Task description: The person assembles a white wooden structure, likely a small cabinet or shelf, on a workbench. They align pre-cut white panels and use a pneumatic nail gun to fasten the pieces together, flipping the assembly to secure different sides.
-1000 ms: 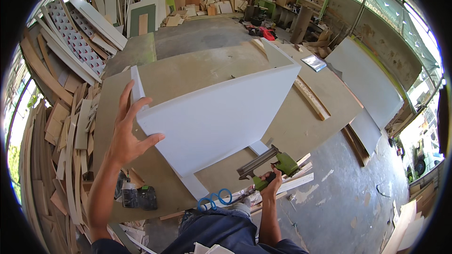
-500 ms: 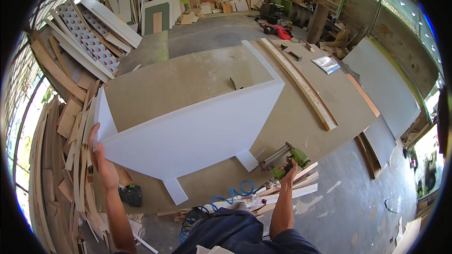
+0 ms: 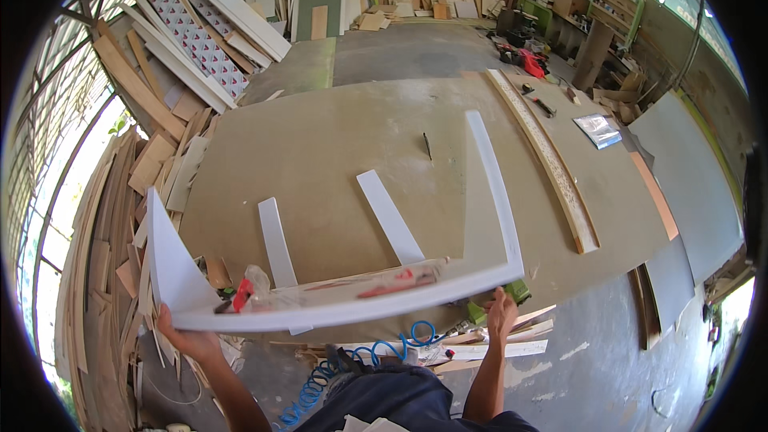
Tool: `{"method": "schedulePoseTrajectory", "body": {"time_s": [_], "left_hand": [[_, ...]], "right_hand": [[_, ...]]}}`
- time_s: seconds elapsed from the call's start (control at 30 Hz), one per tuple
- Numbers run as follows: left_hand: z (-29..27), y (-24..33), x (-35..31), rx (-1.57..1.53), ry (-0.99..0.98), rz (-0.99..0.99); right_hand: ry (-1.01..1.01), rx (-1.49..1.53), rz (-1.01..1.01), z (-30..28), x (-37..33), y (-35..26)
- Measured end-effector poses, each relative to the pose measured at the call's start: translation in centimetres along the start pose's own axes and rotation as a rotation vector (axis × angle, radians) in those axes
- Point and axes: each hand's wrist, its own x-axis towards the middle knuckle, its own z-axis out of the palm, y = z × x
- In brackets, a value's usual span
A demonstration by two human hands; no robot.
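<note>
A white three-sided panel frame (image 3: 352, 312) is tipped toward me over the near edge of the worktable, its two end panels pointing away. My left hand (image 3: 190, 342) grips its near left corner. At the near right corner, my right hand (image 3: 502, 314) is closed around a green nail gun (image 3: 518, 292), partly hidden behind the frame. Two white strips, a left one (image 3: 274, 232) and a right one (image 3: 388, 216), lie flat on the table between the end panels. Reddish items in clear plastic (image 3: 408, 278) show along the long panel.
The brown worktable (image 3: 320, 144) carries a long wooden channel (image 3: 552, 168), a small hand tool (image 3: 544, 106) and a silvery packet (image 3: 598, 131). A coiled blue hose (image 3: 312, 392) hangs by my body. Wood offcuts (image 3: 104, 232) pile up at left; sheets (image 3: 696, 168) lie at right.
The frame has tipped and swung toward me, uncovering the two white strips and the reddish items. My left hand has come down and nearer with its corner. The nail gun is now mostly covered.
</note>
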Motion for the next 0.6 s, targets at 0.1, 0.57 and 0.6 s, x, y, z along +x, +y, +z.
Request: {"method": "schedulePoseTrajectory", "body": {"time_s": [0.1, 0.57, 0.6], "left_hand": [[-3.8, -0.4, -3.4, 0.376, 0.055, 0.384], [-8.4, 0.6, -14.4, 0.198, 0.081, -0.295], [-9.1, -1.3, -14.4, 0.176, 0.068, -0.276]], "right_hand": [[-0.551, 0.752, 0.486, 3.2, 1.9, 4.9], [-0.641, 1.359, 0.689, 12.1, 2.6, 0.0], [-0.645, 1.379, 0.697, 13.4, 2.8, -1.0]]}}
